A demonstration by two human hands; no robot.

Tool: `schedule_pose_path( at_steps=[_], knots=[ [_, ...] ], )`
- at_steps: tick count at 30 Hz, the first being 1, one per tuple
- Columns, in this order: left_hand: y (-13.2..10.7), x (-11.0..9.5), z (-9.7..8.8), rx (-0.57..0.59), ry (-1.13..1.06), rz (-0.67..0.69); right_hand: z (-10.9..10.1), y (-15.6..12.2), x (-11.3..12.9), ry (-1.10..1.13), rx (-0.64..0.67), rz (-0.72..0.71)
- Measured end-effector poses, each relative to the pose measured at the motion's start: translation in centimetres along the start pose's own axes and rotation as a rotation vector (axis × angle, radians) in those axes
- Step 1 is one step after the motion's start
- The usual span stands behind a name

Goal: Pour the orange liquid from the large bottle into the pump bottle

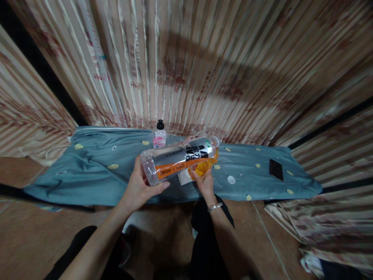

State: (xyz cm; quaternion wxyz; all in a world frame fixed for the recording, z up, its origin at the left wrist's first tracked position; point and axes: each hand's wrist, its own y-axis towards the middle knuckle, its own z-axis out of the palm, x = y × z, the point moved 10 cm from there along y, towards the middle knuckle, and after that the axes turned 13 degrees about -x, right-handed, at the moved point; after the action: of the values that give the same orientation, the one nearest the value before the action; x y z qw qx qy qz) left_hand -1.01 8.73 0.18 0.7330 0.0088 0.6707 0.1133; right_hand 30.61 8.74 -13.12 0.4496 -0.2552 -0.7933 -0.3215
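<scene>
My left hand (pixel 140 186) grips the base end of a large clear plastic bottle (pixel 177 157) with a silver, black and orange label. The bottle lies tilted almost flat above the blue-grey cloth (pixel 101 171), its neck pointing right. My right hand (pixel 204 181) is closed on a yellow-orange sponge (pixel 204 168) pressed against the underside of the bottle near its neck end. A bracelet is on my right wrist. A white folded cloth or paper (pixel 184 178) lies on the cloth just under the bottle.
A small bottle with a black cap and pink label (pixel 159 136) stands at the back of the cloth. A black phone (pixel 276 169) lies to the right, a white cap (pixel 231 179) nearer the middle. Striped curtains (pixel 204 66) hang behind; brown floor below.
</scene>
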Motion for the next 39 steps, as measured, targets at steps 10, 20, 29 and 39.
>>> schedule_pose_path(
  at_steps=[10, 20, 29, 39],
  knots=[
    [-0.2, 0.7, -0.1, 0.003, -0.016, 0.007, -0.1, -0.1, 0.4, -0.014, 0.0, 0.031],
    [-0.1, -0.3, 0.1, 0.005, 0.007, 0.016, 0.0, 0.0, 0.2, 0.023, 0.007, 0.015],
    [-0.1, 0.1, -0.1, -0.007, 0.003, 0.015, 0.1, 0.1, 0.2, -0.011, 0.011, 0.017],
    [-0.3, -0.5, 0.1, 0.009, 0.014, 0.001, 0.0, 0.1, 0.0, -0.04, 0.0, 0.028]
  ],
)
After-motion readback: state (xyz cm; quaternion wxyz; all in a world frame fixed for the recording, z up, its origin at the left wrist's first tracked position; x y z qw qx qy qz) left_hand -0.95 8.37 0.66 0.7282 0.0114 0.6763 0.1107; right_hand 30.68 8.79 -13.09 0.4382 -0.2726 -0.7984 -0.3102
